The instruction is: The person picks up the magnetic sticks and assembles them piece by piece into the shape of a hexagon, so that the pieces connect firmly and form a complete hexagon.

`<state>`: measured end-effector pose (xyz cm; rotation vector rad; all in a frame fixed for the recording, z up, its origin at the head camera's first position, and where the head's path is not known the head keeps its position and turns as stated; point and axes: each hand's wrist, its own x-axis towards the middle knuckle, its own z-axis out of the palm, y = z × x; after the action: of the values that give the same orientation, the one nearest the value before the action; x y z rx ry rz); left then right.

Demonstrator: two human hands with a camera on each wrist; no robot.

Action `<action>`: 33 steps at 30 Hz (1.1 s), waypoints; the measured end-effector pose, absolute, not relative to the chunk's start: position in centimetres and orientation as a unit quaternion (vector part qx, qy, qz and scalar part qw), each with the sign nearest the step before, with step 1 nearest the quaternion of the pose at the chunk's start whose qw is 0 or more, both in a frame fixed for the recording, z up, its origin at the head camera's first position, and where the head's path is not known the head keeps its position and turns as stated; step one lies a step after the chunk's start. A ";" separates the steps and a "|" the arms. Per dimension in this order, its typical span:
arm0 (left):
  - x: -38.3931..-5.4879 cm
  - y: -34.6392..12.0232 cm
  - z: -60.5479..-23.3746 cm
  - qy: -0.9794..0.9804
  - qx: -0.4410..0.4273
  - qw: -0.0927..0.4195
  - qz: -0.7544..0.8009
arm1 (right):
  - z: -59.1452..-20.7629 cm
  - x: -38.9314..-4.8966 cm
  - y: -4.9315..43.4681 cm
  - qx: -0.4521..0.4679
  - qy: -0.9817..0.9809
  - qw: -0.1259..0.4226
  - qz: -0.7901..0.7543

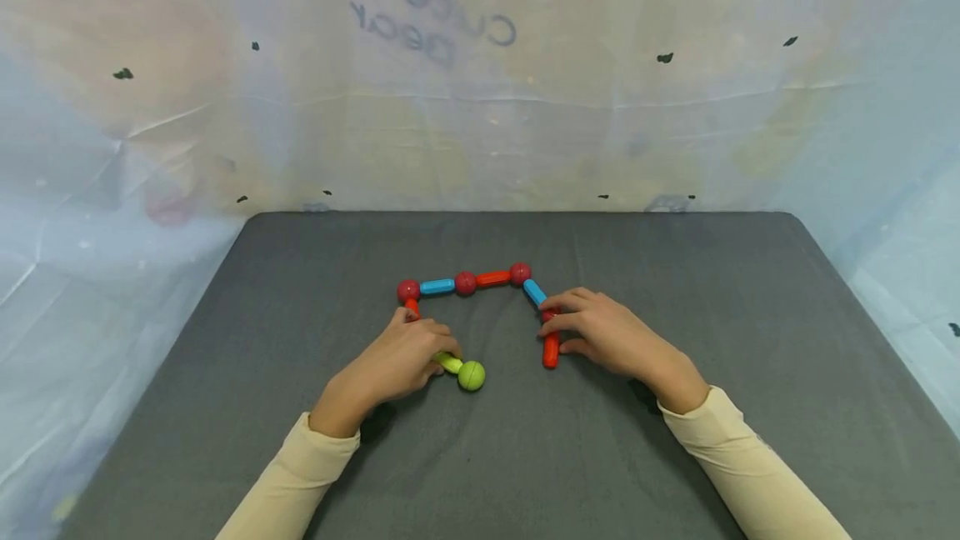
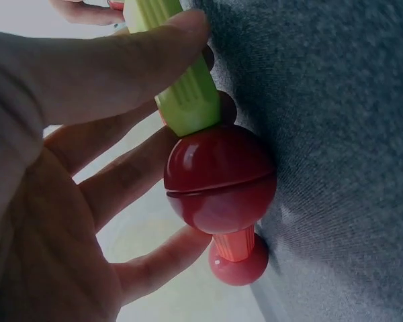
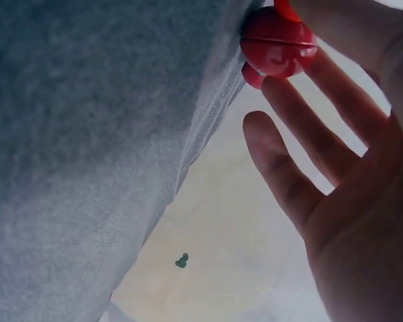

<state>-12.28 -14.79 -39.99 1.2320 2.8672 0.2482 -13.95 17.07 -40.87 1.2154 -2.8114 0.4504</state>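
Note:
A chain of toy building rods and balls lies on the grey table (image 1: pixel 495 457). My left hand (image 1: pixel 401 357) pinches a yellow-green rod (image 2: pixel 191 100) between thumb and fingers. That rod joins a red ball (image 2: pixel 221 178) at one end and a green ball (image 1: pixel 472 376) at the other. Past the red ball, a red rod (image 1: pixel 412 307) leads to a corner red ball (image 1: pixel 408 291). At the chain's right end, my right hand (image 1: pixel 603 332) holds a red ball (image 3: pixel 277 43) and its red rod (image 1: pixel 551 350), fingers at the ball and thumb beside the rod.
Across the back, a blue rod (image 1: pixel 437 287), a middle red ball (image 1: pixel 465 283), a red rod (image 1: pixel 493 278) and another red ball (image 1: pixel 521 273) continue the chain. A blue rod (image 1: pixel 535 292) slants to the right hand. Behind the table hangs a pale sheet (image 1: pixel 480 140).

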 end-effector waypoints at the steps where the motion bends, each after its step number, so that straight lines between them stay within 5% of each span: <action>1: -12.2 -14.8 -40.0 0.916 0.393 0.007 0.080 | -40.9 -13.9 17.0 0.396 -0.906 0.023 0.146; 13: -11.5 -14.1 -39.9 0.912 0.387 0.064 0.119 | -41.5 -13.8 16.5 0.422 -0.892 0.031 0.158; 33: -11.3 -13.1 -40.0 0.908 0.397 0.049 0.126 | -41.7 -14.2 16.0 0.438 -0.883 0.074 0.153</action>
<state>-11.26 -13.08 -40.03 1.2111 2.7664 0.3848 -14.19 15.96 -41.73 1.3135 -2.6495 0.4593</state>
